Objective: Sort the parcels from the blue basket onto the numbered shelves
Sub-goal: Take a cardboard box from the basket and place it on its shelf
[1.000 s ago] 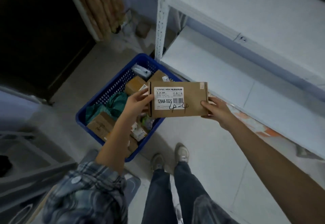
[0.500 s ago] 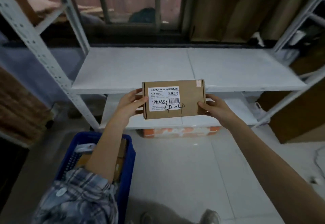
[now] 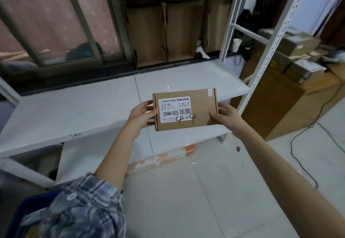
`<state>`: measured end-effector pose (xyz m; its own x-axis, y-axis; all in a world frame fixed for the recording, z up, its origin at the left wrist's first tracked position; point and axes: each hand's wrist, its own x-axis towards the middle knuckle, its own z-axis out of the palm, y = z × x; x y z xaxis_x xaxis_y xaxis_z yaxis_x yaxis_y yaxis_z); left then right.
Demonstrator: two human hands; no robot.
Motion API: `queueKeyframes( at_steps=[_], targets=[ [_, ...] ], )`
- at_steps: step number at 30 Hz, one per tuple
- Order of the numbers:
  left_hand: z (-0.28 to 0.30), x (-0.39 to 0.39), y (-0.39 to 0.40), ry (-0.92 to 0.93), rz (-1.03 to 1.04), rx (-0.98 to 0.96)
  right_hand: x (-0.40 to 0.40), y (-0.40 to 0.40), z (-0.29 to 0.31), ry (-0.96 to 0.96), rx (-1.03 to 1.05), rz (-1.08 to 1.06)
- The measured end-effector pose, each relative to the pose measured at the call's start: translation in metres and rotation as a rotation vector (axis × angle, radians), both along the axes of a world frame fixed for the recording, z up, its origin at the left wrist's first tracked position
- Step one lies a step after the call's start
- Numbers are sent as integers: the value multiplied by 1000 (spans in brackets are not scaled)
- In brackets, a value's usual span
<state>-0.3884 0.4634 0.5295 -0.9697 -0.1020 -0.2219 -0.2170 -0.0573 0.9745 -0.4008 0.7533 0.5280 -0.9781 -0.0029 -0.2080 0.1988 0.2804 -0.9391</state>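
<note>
A flat brown cardboard parcel with a white label reading "12V4A-5525" and handwritten "4-4" is held up in front of me. My left hand grips its left edge and my right hand grips its right edge. Behind it runs a bare white shelf board of the metal rack, with a lower white board underneath. Only a dark blue rim of the basket shows at the bottom left, mostly hidden by my plaid sleeve.
A white perforated rack upright stands just right of the parcel. Stacked cardboard boxes and a large brown carton sit beyond it. A black cable trails over the white tiled floor. An orange-and-white box lies under the lowest shelf.
My view has swung up and to the right, from the basket to the shelves. The parcel stays gripped in both hands; the basket has slipped to the bottom left corner.
</note>
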Motion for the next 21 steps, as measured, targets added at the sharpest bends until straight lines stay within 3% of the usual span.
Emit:
queueKeyframes(
  at_steps=[9,16,21],
  targets=[
    [2,-60,89,16,-46,-36,-70,86,0,0,45,-15],
    [-8,-112,106,-16,-16,-103,-138,94,-12,2,139,2],
    [-28,-165,107,-39,59,-117,-196,86,-23,1,93,4]
  ],
)
